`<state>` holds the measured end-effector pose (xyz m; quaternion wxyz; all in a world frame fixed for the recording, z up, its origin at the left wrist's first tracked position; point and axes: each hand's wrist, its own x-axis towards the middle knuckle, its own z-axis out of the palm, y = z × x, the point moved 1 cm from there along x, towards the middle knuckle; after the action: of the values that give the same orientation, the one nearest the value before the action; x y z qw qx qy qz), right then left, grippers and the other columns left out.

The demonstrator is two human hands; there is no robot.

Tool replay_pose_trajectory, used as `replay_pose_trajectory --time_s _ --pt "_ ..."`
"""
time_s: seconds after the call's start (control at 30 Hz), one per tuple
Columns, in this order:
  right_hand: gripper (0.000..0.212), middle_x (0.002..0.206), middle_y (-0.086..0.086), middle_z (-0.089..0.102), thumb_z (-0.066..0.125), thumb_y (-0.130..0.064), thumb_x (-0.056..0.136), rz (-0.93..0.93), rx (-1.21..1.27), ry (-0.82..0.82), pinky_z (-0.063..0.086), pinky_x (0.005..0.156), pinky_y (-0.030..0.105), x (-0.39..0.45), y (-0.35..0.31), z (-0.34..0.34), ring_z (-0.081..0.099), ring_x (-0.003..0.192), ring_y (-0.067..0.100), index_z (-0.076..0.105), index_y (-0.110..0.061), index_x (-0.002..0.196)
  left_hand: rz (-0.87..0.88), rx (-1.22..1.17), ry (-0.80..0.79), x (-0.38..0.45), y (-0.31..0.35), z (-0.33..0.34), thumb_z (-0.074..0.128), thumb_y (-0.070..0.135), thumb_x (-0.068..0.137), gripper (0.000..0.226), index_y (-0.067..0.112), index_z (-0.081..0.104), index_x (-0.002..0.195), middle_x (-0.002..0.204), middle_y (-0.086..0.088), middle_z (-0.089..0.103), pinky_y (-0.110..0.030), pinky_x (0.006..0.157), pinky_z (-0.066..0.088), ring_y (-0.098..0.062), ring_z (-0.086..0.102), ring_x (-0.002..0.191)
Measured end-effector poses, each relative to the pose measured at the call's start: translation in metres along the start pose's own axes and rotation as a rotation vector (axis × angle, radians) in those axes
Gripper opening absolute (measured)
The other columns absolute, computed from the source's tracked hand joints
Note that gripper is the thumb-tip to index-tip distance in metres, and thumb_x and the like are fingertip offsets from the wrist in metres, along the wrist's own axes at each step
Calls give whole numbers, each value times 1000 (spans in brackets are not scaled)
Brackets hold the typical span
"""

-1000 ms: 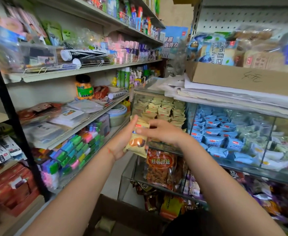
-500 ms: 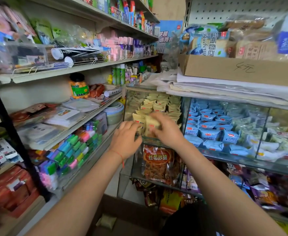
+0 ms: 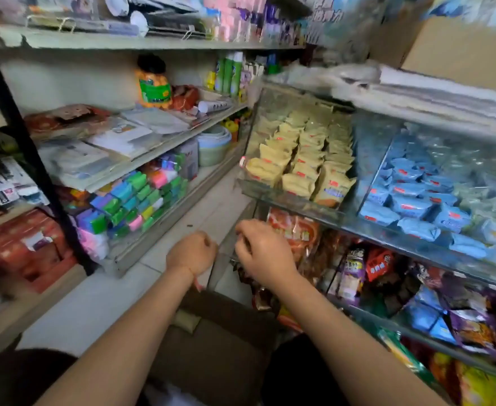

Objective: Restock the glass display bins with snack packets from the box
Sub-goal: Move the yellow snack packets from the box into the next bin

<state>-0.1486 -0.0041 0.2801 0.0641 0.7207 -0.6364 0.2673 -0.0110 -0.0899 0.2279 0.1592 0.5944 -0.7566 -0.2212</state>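
A glass display bin on the right holds rows of cream-yellow snack packets. Beside it a second glass bin is filled with blue packets. Below my arms stands a brown cardboard box with one yellow packet lying in it. My left hand and my right hand hang side by side below the yellow bin, above the box, with fingers loosely curled and nothing in them.
Metal shelves on the left carry coloured soap-like blocks, red boxes, a plastic tub and a jar. Lower glass shelves on the right hold mixed snack bags. A tiled floor strip runs between the shelving.
Both hands set the yellow packet into the glass bin, let go, and dropped down toward the box. My view tilted downward.
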Motion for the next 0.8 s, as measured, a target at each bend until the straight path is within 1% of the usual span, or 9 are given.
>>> replay_pose_trajectory --time_s 0.07,0.17,0.2,0.3,0.43,0.5,0.57,0.7,0.8 --pt "19 104 6 65 49 -24 90 138 85 -311 51 75 37 -20 10 68 61 95 25 59 -18 105 -145 48 -264 -1 -54 43 47 38 92 33 16 67 106 112 -9 66 -31 80 51 -29 63 100" --pt "26 116 9 64 53 -19 90 341 192 -684 46 88 31 -52 32 167 60 109 27 63 -18 114 -291 -23 -543 -3 -123 103 41 31 100 40 2 65 115 117 -18 65 -23 62 49 -32 65 102" --pt "28 120 10 63 54 -17 91 395 211 -759 44 90 29 -63 39 195 58 113 27 63 -16 118 -353 -77 -596 -3 -142 122 37 29 103 41 1 63 117 120 -20 63 -22 65 49 -33 63 108" --pt "34 126 14 60 52 -15 95 520 231 -897 42 95 31 -83 60 276 55 117 29 60 -11 127 -610 -304 -579 14 -194 172 38 19 103 39 -2 53 132 136 -22 53 -33 100 42 -35 50 126" --pt "47 135 18 51 56 -19 93 614 237 -1036 44 100 36 -88 81 374 52 122 33 49 -10 139 -931 -595 -523 53 -249 232 42 11 100 40 -8 48 135 139 -25 49 -42 105 43 -38 48 128" --pt "55 140 21 44 57 -20 91 554 204 -1078 36 107 38 -89 91 426 43 129 36 42 -8 143 -1024 -681 -550 72 -265 261 41 15 100 42 -5 46 137 137 -25 51 -44 102 44 -38 50 126" --pt "61 142 20 41 54 -22 90 465 185 -1090 32 110 41 -83 96 476 38 132 39 35 -12 147 -1161 -800 -531 87 -278 286 44 26 100 40 3 51 133 119 -18 56 -46 91 45 -33 55 109" --pt "73 152 16 30 55 -23 91 425 206 -1154 26 115 42 -76 98 560 30 139 34 17 -17 153 -1278 -939 -487 102 -301 333 50 40 97 27 14 55 97 90 -7 53 -40 84 43 -24 51 79" --pt "55 149 13 39 48 -30 97 490 181 -1151 30 112 39 -85 95 585 39 135 29 33 -17 148 -1317 -1069 -478 101 -308 349 50 42 96 28 16 56 88 84 -6 57 -34 72 44 -20 51 71"
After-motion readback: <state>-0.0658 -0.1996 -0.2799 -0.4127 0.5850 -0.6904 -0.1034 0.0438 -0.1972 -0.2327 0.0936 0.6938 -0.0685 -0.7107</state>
